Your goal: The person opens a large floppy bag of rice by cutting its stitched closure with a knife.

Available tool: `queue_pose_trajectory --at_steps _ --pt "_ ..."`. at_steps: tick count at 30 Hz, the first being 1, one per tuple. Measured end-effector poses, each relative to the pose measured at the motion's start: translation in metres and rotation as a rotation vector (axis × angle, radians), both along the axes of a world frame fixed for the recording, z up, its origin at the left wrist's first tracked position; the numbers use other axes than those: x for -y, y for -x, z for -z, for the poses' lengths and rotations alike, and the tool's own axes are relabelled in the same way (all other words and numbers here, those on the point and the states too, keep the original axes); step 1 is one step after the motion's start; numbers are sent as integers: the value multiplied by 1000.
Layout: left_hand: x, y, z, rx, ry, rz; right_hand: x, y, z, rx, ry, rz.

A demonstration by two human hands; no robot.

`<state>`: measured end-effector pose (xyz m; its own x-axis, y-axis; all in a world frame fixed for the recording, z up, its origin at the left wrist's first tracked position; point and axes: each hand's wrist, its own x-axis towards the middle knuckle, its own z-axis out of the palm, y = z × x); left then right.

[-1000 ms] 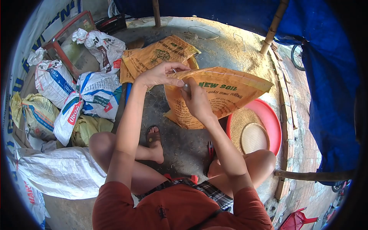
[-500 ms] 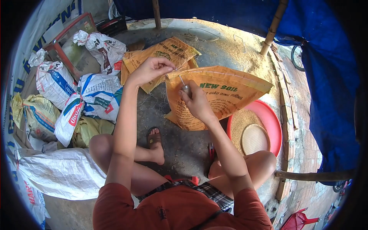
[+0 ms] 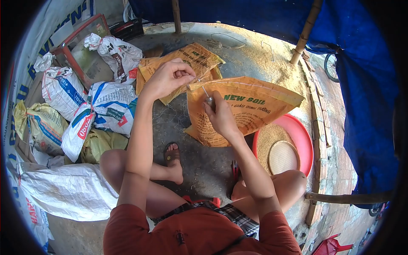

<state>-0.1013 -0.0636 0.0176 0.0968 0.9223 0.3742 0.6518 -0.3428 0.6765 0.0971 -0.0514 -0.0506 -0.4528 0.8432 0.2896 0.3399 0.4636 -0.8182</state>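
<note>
An orange sack (image 3: pixel 255 106) printed "NEW SOIL" stands in front of me, with a line of white stitching along its top edge. At the sack's upper left corner my left hand (image 3: pixel 172 77) is closed, thumb and forefinger pinching a pale thread (image 3: pixel 198 79). My right hand (image 3: pixel 223 117) lies against the sack's printed face, wrapped round the grey handle of an awl-like tool (image 3: pixel 205 92). The tool's thin metal shaft points up and left to the stitched corner, close under my left fingertips. Behind the left hand, more orange sacks (image 3: pixel 199 57) lie on the floor.
At the right a red basin (image 3: pixel 307 144) holds grain and a round sieve (image 3: pixel 283 158). Tied white sacks (image 3: pixel 112 102) crowd the left side. Red-handled pliers (image 3: pixel 235 168) lie by my right leg. Grain (image 3: pixel 278 55) is spread at the back, beside a bamboo pole (image 3: pixel 304 38).
Both hands keep their places at the sack's corner, with the left fingers slightly more curled. The whole view has shifted a little.
</note>
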Motion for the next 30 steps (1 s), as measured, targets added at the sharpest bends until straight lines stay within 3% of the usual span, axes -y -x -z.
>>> queue_pose_trajectory --at_steps 10,13,15,18,24,28,30 --pt "-15 -4 11 39 -14 -35 0 -4 -4 48 -112 16" --pt "-23 0 24 176 85 28 -1 -4 -4 42 -104 9" --pt "-26 1 31 486 204 103 -3 -4 1 33 -115 0" --pt "-32 13 38 530 414 135 -2 -4 -1 29 -103 -7" --pt "-36 16 57 756 477 230 -3 -4 -3 -32 -92 -10" --pt "-31 28 53 756 451 275 -2 -4 -6 -5 -70 27" --pt "-28 32 49 705 312 276 -3 -2 -7 -24 -20 39"
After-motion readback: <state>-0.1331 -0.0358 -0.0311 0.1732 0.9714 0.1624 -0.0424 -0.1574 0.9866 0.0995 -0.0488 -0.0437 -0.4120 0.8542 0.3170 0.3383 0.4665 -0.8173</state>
